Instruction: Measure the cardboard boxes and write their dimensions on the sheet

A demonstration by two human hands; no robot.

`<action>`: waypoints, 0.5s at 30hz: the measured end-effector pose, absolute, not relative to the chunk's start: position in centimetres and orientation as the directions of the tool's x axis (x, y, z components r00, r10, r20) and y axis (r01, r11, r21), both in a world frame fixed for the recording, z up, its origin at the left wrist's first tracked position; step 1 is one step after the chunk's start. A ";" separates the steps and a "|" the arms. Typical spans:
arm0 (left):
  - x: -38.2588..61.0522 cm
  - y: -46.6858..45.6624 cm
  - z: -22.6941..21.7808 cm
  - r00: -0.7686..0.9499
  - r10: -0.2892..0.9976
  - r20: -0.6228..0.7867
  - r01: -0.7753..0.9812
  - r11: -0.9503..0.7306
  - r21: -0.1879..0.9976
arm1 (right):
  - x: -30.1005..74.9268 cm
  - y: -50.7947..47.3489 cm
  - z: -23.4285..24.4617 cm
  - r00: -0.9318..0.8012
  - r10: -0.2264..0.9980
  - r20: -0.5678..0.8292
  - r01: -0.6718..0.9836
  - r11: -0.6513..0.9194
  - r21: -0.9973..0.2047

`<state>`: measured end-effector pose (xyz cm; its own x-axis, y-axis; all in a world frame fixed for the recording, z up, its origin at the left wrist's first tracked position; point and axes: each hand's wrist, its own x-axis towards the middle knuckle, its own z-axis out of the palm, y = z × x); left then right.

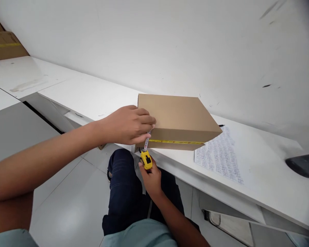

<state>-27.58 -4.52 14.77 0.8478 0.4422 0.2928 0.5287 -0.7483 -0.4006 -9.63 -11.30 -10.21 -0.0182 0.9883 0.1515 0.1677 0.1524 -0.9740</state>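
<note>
A closed brown cardboard box (179, 118) sits on the white desk (98, 96) near its front edge. My left hand (130, 124) rests on the box's left corner, its fingers curled and pinching the white tape blade against the box. My right hand (151, 178) is below the desk edge, closed round a small yellow tape measure (146, 159). The blade (146, 142) runs up from the case to my left fingers. A yellow strip (176, 141) lies along the box's front face.
A sheet of handwritten paper (218, 154) lies on the desk right of the box, partly under it. A dark object (304, 164) is at the far right edge. Cardboard boxes (3, 43) stand at the far left. My knee in dark trousers (123, 185) is under the desk.
</note>
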 end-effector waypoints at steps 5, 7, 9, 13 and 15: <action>-27.5 -4.0 12.2 0.745 0.498 0.444 0.631 -0.742 -0.226 | -11.2 -9.5 -11.3 -0.030 0.998 0.052 0.116 0.055 -0.992; -27.6 -3.4 11.1 0.672 0.512 0.535 0.665 -0.736 -0.130 | -11.8 -8.9 -11.3 -0.028 0.998 0.053 0.113 0.056 -0.992; -27.6 -2.9 10.5 0.608 0.539 0.583 0.678 -0.734 -0.027 | -12.3 -8.5 -11.1 -0.025 0.997 0.067 0.101 0.069 -0.993; -27.6 -2.5 10.1 0.552 0.568 0.611 0.697 -0.716 0.036 | -13.3 -8.0 -10.8 -0.002 0.997 0.072 0.124 0.072 -0.990; -27.5 -2.4 10.0 0.544 0.557 0.627 0.707 -0.707 0.015 | -13.7 -7.7 -10.7 -0.011 0.997 0.071 0.157 0.072 -0.985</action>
